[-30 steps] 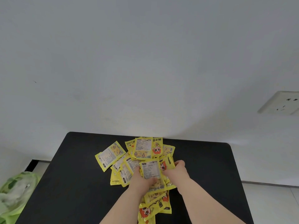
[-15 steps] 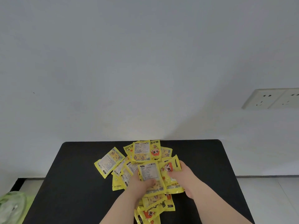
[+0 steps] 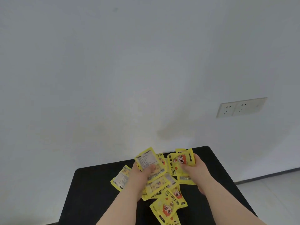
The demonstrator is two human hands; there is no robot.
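Several yellow hand-warmer packets [image 3: 162, 187] lie in a loose pile on a black table [image 3: 90, 192]. My left hand [image 3: 142, 174] grips one packet [image 3: 149, 161] with its white label side up, thumb on top, lifted above the pile. My right hand [image 3: 194, 169] holds another packet [image 3: 181, 161] that shows a cartoon face, raised and tilted beside the first. Further packets lie under and in front of both wrists, with one [image 3: 121, 180] lying off to the left.
A white wall [image 3: 129, 70] rises right behind the table. A double wall socket [image 3: 241, 107] sits on it at the right. Light floor tiles [image 3: 274, 192] show past the table's right edge.
Both hands have lifted off the pile, each with a packet in it; the right hand's packet now stands up facing me. The camera has swung to the right and up.
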